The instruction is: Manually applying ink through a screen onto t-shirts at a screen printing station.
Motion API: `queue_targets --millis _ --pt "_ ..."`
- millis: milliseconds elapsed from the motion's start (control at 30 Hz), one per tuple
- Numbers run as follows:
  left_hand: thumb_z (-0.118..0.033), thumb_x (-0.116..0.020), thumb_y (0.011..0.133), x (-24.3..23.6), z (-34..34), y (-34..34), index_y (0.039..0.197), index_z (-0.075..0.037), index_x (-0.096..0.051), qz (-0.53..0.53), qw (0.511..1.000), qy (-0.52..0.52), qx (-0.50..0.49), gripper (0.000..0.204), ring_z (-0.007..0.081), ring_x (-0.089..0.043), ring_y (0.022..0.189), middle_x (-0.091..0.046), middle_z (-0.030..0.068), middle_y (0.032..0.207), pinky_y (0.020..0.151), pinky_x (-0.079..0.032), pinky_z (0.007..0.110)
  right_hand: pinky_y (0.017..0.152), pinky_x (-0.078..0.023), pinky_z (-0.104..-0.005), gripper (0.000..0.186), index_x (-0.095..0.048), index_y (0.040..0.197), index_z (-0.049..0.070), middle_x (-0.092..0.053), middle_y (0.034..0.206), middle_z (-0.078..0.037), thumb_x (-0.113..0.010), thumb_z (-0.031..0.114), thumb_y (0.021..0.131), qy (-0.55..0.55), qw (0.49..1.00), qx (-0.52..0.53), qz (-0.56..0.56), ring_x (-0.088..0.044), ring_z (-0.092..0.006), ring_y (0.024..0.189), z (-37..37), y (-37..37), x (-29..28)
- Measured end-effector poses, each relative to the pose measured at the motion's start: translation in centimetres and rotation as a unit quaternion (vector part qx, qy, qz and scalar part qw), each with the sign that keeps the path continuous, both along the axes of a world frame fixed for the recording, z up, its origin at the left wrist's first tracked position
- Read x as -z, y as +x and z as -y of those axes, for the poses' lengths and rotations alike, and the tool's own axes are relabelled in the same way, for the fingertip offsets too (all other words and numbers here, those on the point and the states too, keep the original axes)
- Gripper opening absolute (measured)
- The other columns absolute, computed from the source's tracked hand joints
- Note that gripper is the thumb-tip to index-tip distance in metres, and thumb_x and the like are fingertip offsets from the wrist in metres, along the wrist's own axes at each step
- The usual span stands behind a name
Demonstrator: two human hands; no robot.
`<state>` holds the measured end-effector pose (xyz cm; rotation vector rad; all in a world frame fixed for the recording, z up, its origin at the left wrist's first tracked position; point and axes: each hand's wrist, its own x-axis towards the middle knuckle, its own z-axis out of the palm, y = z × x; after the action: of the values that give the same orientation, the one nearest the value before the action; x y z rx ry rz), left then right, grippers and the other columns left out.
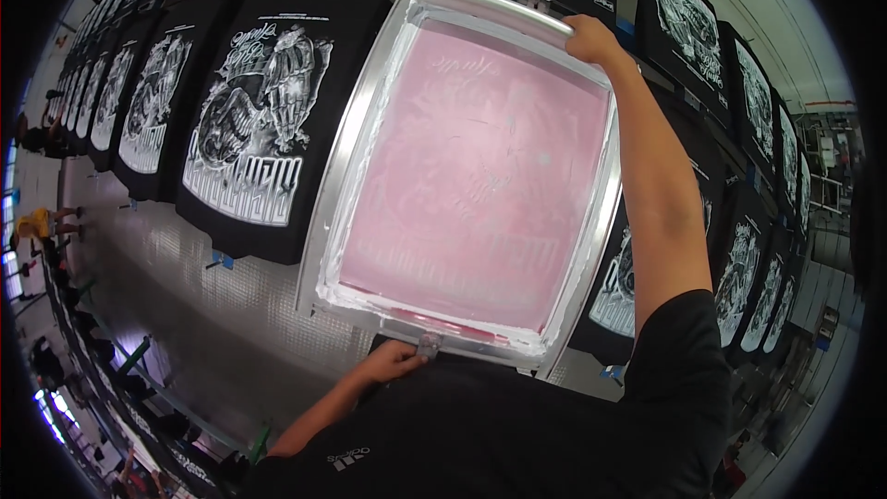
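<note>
A screen-printing frame (351, 134) with silver metal sides and a pink mesh (471, 176) lies tilted in front of me. White ink lines the inner edges, and faint artwork shows through the mesh. At the far right corner, my right hand (591, 41) is closed around the frame's far bar, its arm stretched along the right side. Against the near edge, my left hand (393, 360) has its fingers closed at a small metal clamp (428, 344). What lies under the frame is mostly hidden.
Black printed shirts (254, 115) on boards flank the frame on the left, with more boards (739, 268) to the right and a far row (684, 18). Metal tread-plate flooring (222, 296) runs below. A person in yellow (39, 224) stands far left.
</note>
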<state>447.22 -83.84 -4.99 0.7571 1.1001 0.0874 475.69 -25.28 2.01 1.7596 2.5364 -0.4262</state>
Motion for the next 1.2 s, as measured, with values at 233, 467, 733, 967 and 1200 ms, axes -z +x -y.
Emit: queue_targets --millis 233,467,733,967,1200 --pt "-0.025 -0.059 0.094 -0.4 -0.9 0.8 0.080 0.000 -0.065 -0.001 0.988 0.155 -0.016 0.030 0.0059 -0.047 0.062 -0.053 -0.0001 0.061 0.056 -0.041 0.028 0.097 -0.046 -0.0391 0.052 -0.066 0.116 0.003 -0.066 0.114 -0.022 -0.054 0.002 0.066 -0.027 0.998 -0.045 -0.029 -0.060 -0.0381 0.111 16.3 0.7 -0.7" --pt "-0.025 -0.060 0.093 1.2 -0.7 1.0 0.097 -0.003 -0.073 0.009 0.988 0.151 -0.027 0.025 0.0100 -0.059 0.069 -0.067 0.0035 0.074 0.065 -0.047 0.028 0.081 -0.049 -0.0427 0.038 -0.067 0.105 0.009 -0.066 0.097 -0.013 -0.057 -0.001 0.069 -0.053 0.997 -0.017 -0.045 -0.061 -0.0318 0.095 45.3 -3.4 -2.8" --pt "-0.047 -0.059 0.088 2.2 0.4 0.8 0.101 -0.006 -0.072 -0.285 0.920 0.195 0.187 0.045 0.0267 -0.069 0.084 -0.071 0.0138 0.088 0.076 -0.051 0.036 0.077 -0.047 -0.0415 0.033 -0.064 0.099 0.004 -0.064 0.087 -0.008 -0.063 0.000 0.067 0.000 0.995 -0.014 -0.100 -0.059 -0.0297 0.088 55.3 -4.6 -3.0" --pt "-0.039 -0.064 0.090 -4.5 -0.7 -1.8 0.090 0.000 -0.072 -0.256 0.915 0.270 0.155 0.040 0.0242 -0.066 0.074 -0.069 0.0159 0.076 0.071 -0.051 0.038 0.084 -0.045 -0.0396 0.035 -0.067 0.100 0.006 -0.067 0.089 -0.013 -0.076 0.017 0.068 -0.007 0.999 0.017 -0.048 -0.059 -0.0296 0.089 50.7 3.4 -5.8" --pt "-0.034 -0.059 0.097 -3.9 -8.5 -16.0 0.103 0.002 -0.068 -0.404 0.748 0.368 -0.376 0.038 0.0180 -0.064 0.088 -0.070 0.0143 0.094 0.081 -0.049 0.031 0.081 -0.051 -0.0311 0.035 -0.070 0.101 0.002 -0.071 0.091 -0.007 -0.084 0.015 0.072 -0.192 0.852 0.232 -0.429 -0.064 -0.0139 0.088 48.8 9.7 0.6"
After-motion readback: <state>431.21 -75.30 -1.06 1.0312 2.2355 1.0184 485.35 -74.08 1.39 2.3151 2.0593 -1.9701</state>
